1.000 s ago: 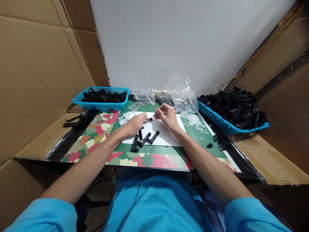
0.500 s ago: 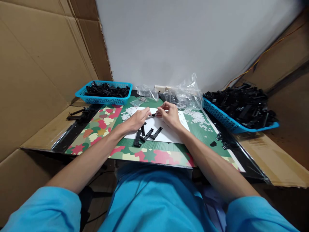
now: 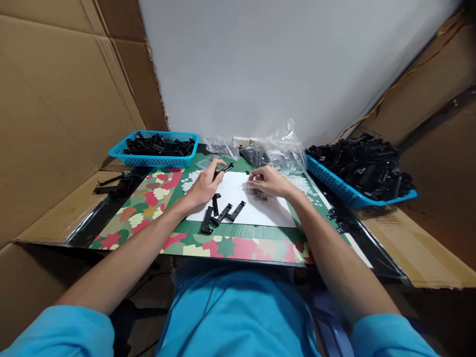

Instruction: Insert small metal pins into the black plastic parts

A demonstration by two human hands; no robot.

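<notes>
My left hand (image 3: 205, 186) is closed around a long black plastic part (image 3: 224, 170), whose slotted end sticks out to the upper right past the fingertips. Over a small heap of tiny brownish pieces (image 3: 262, 195), my right hand (image 3: 270, 181) has its thumb and fingertips drawn together. Whatever lies between those fingertips is too small to make out. Both hands are above a white sheet (image 3: 245, 218). Near its front left lie several similar black parts (image 3: 222, 214), some overlapping. Small white discs (image 3: 190, 182) are spread beside the left hand, and more white discs (image 3: 303, 184) lie beyond the right.
A blue basket (image 3: 156, 161) of black parts stands at the back left. A fuller blue basket (image 3: 349, 191) is on the right. Clear plastic bags (image 3: 282, 151) lie against the wall. Loose black pieces (image 3: 121, 184) rest at the left edge, and black clips (image 3: 336, 220) at the right.
My hands have come apart. The left has drawn back leftward with the black part, which now points up to the right. The right has lowered over the brownish heap. The view has shifted slightly.
</notes>
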